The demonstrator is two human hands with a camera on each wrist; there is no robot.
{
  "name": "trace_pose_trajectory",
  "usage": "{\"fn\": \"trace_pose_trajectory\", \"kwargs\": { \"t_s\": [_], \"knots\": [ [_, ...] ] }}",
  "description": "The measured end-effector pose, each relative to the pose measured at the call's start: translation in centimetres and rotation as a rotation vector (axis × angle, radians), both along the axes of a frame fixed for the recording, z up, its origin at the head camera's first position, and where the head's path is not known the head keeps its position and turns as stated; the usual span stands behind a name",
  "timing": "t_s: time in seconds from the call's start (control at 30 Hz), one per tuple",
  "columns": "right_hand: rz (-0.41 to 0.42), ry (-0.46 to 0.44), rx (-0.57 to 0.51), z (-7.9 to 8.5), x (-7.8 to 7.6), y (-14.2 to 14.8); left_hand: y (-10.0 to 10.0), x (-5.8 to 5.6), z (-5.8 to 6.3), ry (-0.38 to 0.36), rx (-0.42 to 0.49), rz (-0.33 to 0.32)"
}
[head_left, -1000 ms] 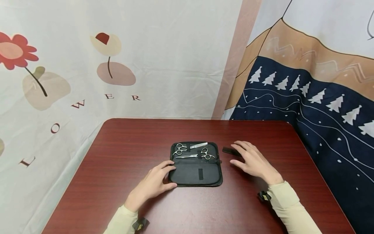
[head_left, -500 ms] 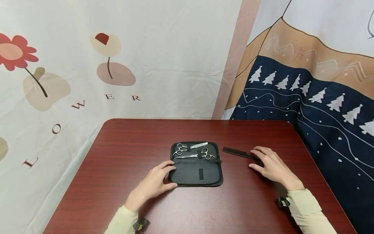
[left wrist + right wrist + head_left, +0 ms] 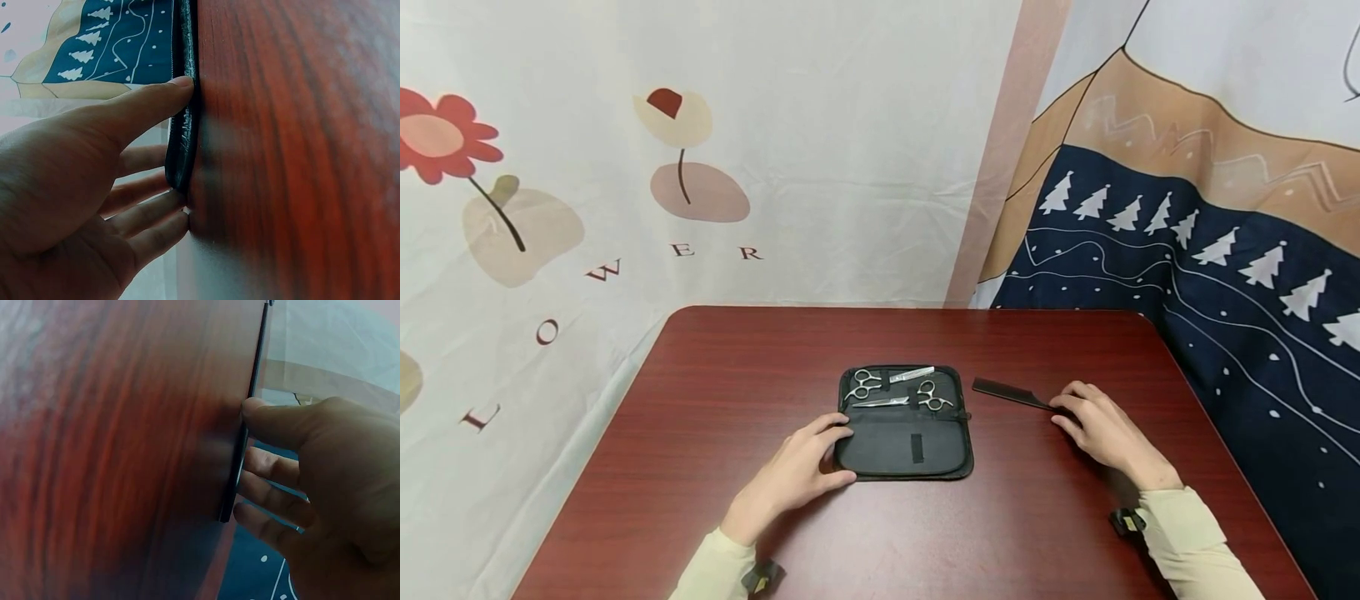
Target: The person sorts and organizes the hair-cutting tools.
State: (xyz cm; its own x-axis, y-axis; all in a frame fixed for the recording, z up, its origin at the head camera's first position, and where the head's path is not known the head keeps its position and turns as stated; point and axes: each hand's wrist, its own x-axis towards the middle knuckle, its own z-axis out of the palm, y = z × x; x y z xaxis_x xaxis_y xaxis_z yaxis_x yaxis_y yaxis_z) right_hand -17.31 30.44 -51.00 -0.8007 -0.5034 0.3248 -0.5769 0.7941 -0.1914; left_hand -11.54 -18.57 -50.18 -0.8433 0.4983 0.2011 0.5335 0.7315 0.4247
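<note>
An unfolded black zip case [image 3: 880, 454] lies on the table, with two pairs of silver hairdressing scissors strapped into its far half. The upper pair [image 3: 912, 374] points right, the lower pair [image 3: 880, 402] left. My left hand [image 3: 797, 467] holds the case's near left corner, thumb [image 3: 181, 84] on the near edge and fingers along the left side. To the right of the case lies a black comb [image 3: 1009, 392] with a narrow handle. My right hand [image 3: 1108, 433] pinches that handle, thumb [image 3: 256, 409] on the near side and fingers opposite; the handle's end is hidden in the head view.
The red-brown wooden table [image 3: 760, 350] has rounded far corners. Behind it hangs a pale printed cloth [image 3: 850, 167], and on the right a navy and tan cloth [image 3: 1225, 292] with white trees.
My right hand has slid right along the comb from its toothed part to its handle, uncovering most of the comb, and its fingers have closed on the handle. The left hand stays on the case.
</note>
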Motion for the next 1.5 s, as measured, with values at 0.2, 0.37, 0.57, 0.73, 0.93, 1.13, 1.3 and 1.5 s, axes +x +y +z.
{"fn": "trace_pose_trajectory", "kwargs": {
  "t_s": [0.2, 0.37, 0.57, 0.73, 0.93, 1.13, 1.3, 1.5],
  "knots": [
    [0.007, -0.014, -0.027, 0.00, -0.10, 0.02, 0.05, 0.11, 0.14, -0.004, 0.003, 0.001],
    [0.010, -0.015, -0.039, 0.04, -0.18, -0.03, 0.08, 0.14, 0.22, 0.001, 0.005, 0.003],
    [-0.014, -0.023, -0.027, 0.10, -0.11, -0.21, 0.13, 0.10, 0.13, 0.017, 0.009, 0.003],
    [-0.031, -0.017, 0.005, 0.08, -0.02, -0.43, 0.16, 0.10, 0.09, 0.021, 0.013, 0.003],
    [-0.012, 0.001, 0.010, -0.10, 0.00, -0.56, 0.12, 0.16, 0.11, 0.000, 0.009, 0.013],
    [0.016, 0.013, 0.014, -0.31, -0.06, -0.50, 0.09, 0.25, 0.08, -0.004, 0.004, 0.014],
    [0.016, 0.011, 0.016, -0.34, 0.00, -0.41, 0.11, 0.28, 0.11, -0.009, 0.005, 0.015],
    [0.019, 0.037, 0.001, -0.19, 0.10, -0.17, 0.15, 0.25, 0.12, 0.000, 0.012, 0.015]
  ]
}}
